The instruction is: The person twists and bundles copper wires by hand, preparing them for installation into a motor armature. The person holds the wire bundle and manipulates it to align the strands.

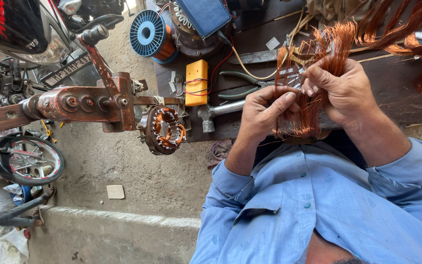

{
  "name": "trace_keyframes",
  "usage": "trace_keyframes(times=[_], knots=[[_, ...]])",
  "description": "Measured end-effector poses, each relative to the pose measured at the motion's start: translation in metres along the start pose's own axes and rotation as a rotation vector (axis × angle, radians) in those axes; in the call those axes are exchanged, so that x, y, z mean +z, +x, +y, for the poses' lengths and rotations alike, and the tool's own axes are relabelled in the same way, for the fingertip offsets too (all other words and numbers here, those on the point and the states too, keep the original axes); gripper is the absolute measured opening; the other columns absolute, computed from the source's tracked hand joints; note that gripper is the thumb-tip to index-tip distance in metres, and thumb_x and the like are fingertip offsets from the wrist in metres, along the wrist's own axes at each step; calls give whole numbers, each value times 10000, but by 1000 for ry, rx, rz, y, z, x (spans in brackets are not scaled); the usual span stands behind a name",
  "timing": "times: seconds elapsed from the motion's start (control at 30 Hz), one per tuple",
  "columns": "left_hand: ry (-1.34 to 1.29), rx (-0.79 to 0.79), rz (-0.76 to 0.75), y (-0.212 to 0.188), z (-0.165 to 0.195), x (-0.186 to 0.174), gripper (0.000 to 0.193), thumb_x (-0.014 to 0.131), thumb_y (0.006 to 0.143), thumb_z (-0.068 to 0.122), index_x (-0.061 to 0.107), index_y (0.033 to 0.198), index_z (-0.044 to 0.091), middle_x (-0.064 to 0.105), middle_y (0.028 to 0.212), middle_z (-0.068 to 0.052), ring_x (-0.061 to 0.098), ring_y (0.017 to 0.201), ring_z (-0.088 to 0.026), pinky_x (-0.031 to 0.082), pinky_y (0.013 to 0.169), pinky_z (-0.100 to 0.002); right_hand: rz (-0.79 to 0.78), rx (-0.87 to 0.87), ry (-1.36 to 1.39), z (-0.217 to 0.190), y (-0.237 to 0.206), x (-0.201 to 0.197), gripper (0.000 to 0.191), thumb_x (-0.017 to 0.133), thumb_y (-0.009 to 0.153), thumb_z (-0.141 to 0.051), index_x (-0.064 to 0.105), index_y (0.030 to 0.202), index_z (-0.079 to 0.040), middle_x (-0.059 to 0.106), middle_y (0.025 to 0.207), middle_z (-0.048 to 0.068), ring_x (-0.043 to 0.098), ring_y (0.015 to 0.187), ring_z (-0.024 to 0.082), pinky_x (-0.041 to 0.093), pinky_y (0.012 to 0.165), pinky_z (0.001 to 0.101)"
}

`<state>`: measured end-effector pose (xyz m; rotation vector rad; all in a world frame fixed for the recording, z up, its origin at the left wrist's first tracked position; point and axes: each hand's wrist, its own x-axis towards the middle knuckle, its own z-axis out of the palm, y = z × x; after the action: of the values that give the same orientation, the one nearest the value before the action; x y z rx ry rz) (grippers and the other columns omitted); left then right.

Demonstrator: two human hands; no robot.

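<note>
A bundle of loose copper wire strands (313, 68) hangs between my two hands over a dark wooden bench (391, 78). My left hand (264, 113) pinches the lower part of the bundle between thumb and fingers. Close to its right, my right hand (344, 90) grips the strands higher up, and their ends fan out above it. Both blue shirt sleeves show below the hands.
A stator with copper windings (164, 129) sits on a rusty winding rig (74, 102) at left. On the bench lie a yellow box (196, 82), a hammer (216, 112), pliers (240, 84) and a blue wire spool (148, 34). More copper wire (416, 34) is heaped at upper right. A motorcycle (20, 29) stands far left.
</note>
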<state>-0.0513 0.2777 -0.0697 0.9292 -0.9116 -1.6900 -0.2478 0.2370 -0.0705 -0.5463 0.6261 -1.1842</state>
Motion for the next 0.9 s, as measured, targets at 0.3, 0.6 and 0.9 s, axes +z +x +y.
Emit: trace_keyframes(times=[0.3,0.6,0.9], knots=[[24,10,8,0,-1,0,208,675,1058,130,708,1183,-33,736,890,-85,691,754,-114,584,676,-241,5,35,42,-20,-8,16,163,567,1126,-171,630,1059,-36,653,877,100,647,810,208,575,818,388],[84,-13,-26,0,-2,8,223,685,1061,122,716,1197,-51,732,964,-68,660,789,-80,562,691,-224,-30,76,-71,-7,-1,3,140,702,1051,-87,687,1113,38,558,721,43,479,632,123,413,616,285],[-71,4,6,-1,-1,1,239,655,1078,139,698,1221,-46,736,943,-105,713,823,-136,629,749,-278,84,64,15,-19,-4,20,88,560,1084,-117,618,1070,-52,688,955,106,670,863,201,580,829,352]])
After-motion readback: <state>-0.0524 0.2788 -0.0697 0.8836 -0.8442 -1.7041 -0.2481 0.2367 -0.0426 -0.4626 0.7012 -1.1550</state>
